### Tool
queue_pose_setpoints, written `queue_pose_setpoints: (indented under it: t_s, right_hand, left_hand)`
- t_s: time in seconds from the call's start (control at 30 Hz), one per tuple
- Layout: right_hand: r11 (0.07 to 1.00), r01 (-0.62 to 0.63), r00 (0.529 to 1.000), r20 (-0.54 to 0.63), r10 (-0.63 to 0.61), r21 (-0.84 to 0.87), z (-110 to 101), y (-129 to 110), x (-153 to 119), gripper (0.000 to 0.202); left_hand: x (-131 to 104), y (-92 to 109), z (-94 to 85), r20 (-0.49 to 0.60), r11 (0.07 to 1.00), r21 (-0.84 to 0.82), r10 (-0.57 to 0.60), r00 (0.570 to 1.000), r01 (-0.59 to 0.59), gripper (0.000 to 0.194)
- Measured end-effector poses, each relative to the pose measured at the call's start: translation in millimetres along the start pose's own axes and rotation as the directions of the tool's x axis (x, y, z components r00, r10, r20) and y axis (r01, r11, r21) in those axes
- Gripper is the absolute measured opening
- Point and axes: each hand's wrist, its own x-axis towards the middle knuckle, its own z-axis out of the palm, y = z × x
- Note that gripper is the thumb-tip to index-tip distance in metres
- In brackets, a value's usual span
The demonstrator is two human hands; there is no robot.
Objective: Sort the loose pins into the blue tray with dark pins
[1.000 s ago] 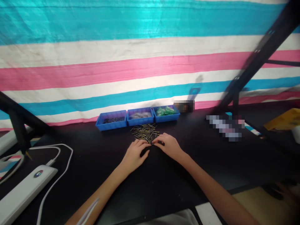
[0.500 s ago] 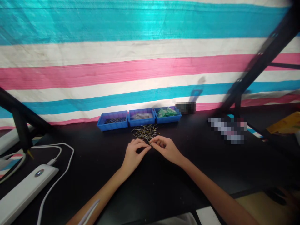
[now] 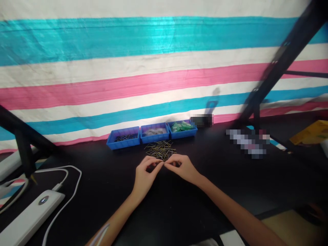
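Observation:
A loose pile of thin brass-coloured and grey screws (image 3: 160,149) lies on the black table. Just in front of it, my left hand (image 3: 147,172) and my right hand (image 3: 185,168) meet at the fingertips. Both are pinched, thumb against index finger; whatever is between them is too small to make out. Behind the pile three blue bins stand side by side: the left bin (image 3: 123,144) holds dark screws, the middle bin (image 3: 155,138) holds greyish pieces, and the right bin (image 3: 183,134) holds green pieces.
A white power bank (image 3: 30,218) with a white cable (image 3: 77,186) lies at the left. Black slanted frame bars (image 3: 271,78) rise on both sides before a striped sheet (image 3: 153,75). A yellow packet (image 3: 311,132) is at the far right, a white object (image 3: 232,238) at the front edge.
The view has tilted up slightly, so the bins and pile appear lower. My left fingers have curled more, and the fingertips of both hands are now together.

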Motion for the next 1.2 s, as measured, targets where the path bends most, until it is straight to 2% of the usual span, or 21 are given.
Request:
queue_pose_setpoints:
  t_s: [0.1, 0.17, 0.37, 0.47, 0.53, 0.63, 0.73, 0.8, 0.83, 0.9, 0.97, 1.0, 1.07, 1.13, 1.2]
  right_hand:
    - [1.0, 0.031, 0.996, 0.079, -0.031, 0.001, 5, 0, -3, 0.017]
    - [0.999, 0.033, 0.996, 0.08, -0.033, -0.002, 5, -1, -3, 0.016]
    - [0.999, -0.019, 0.999, -0.05, 0.022, 0.048, 0, -4, 2, 0.017]
    - [0.994, -0.046, 0.996, -0.073, 0.053, 0.097, 1, -2, 4, 0.018]
    - [0.993, -0.059, 0.995, -0.074, 0.067, 0.106, 1, -1, 4, 0.018]
    - [0.996, -0.069, 0.994, -0.078, 0.074, 0.064, 1, 2, 3, 0.019]
    - [0.999, -0.052, 0.996, -0.071, 0.051, -0.011, 1, 7, 3, 0.02]
    - [0.998, -0.032, 0.998, -0.061, 0.029, -0.047, 1, 10, 3, 0.021]
    - [0.998, -0.021, 0.998, -0.055, 0.017, -0.062, 1, 11, 3, 0.021]
    - [0.996, -0.008, 0.999, -0.05, 0.004, -0.09, 0, 12, 4, 0.021]
    - [0.991, -0.011, 0.998, -0.055, 0.003, -0.133, -4, 11, 4, 0.022]
    - [0.987, -0.013, 0.998, -0.068, 0.002, -0.162, -6, 11, 4, 0.022]
    - [0.973, -0.022, 0.994, -0.11, -0.004, -0.231, -11, 11, 5, 0.023]
    - [0.951, -0.045, 0.988, -0.156, -0.004, -0.306, -16, 12, 6, 0.027]
    - [0.921, -0.089, 0.983, -0.183, 0.02, -0.38, -20, 15, 6, 0.035]
  left_hand:
    - [-1, -1, 2.3, 0.019, 0.999, -0.013, 0.032, 0.999, -0.032, 0.013]
    - [0, -1, 2.1, 0.028, 0.999, -0.005, 0.051, 0.998, -0.051, 0.013]
    - [6, 6, -9.2, 0.097, 0.993, 0.059, 0.095, 0.991, -0.101, 0.015]
    - [8, 5, -10.3, 0.139, 0.992, 0.072, 0.092, 0.986, -0.103, 0.016]
    - [13, -2, -9.6, 0.076, 0.997, 0.058, 0.052, 0.996, -0.057, 0.019]
    - [30, -20, -15.3, -0.128, 0.997, -0.019, -0.077, 0.989, 0.075, 0.028]
    - [58, -39, -35.5, -0.352, 0.981, -0.095, -0.193, 0.916, 0.17, 0.041]
    - [75, -46, -51.8, -0.455, 0.98, -0.028, -0.188, 0.87, 0.197, 0.043]
    - [81, -47, -58.2, -0.475, 0.979, 0.023, -0.167, 0.864, 0.202, 0.045]
    - [85, -43, -64.1, -0.455, 0.977, 0.109, -0.117, 0.883, 0.186, 0.059]
    - [79, -33, -60.2, -0.397, 0.969, 0.214, -0.032, 0.917, 0.126, 0.063]
    - [73, -28, -55.7, -0.347, 0.959, 0.272, 0.023, 0.937, 0.077, 0.058]
    - [58, -19, -45.2, -0.121, 0.917, 0.396, 0.102, 0.987, -0.046, 0.038]
    - [43, -16, -36.4, 0.039, 0.848, 0.522, 0.08, 0.996, -0.089, 0.03]
    - [31, -19, -31.2, 0.095, 0.8, 0.596, 0.012, 0.995, -0.067, 0.028]
